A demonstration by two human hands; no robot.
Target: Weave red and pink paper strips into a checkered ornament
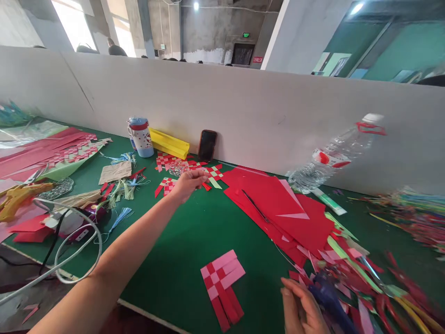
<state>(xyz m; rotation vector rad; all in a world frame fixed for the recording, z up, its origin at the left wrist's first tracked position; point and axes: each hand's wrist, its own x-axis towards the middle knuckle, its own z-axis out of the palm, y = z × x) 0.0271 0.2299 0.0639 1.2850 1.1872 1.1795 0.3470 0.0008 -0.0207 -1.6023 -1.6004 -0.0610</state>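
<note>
My left hand [188,184] reaches to the back of the green table, closed in a pinch; whatever is in the fingertips is too small to make out. Around it lie woven red, pink and light-green paper pieces [216,173], and a small red bit [206,187] shows just under the fingers. At the lower right, my right hand [301,307] is partly cut off by the frame, its fingers loosely extended and holding nothing visible. Beside it is a dark blue-purple handled tool [330,297] among paper scraps. A half-woven pink and red paper piece [223,283] lies between my hands.
Red paper sheets [274,199] carry a dark thin pen-like tool [255,205]. A tilted plastic bottle [333,155], phone [207,145] and blue-white flask [141,138] stand near the white partition [236,106]. At left are tassels [123,190], a yellow glue gun [24,197] and a looped white cable [99,232].
</note>
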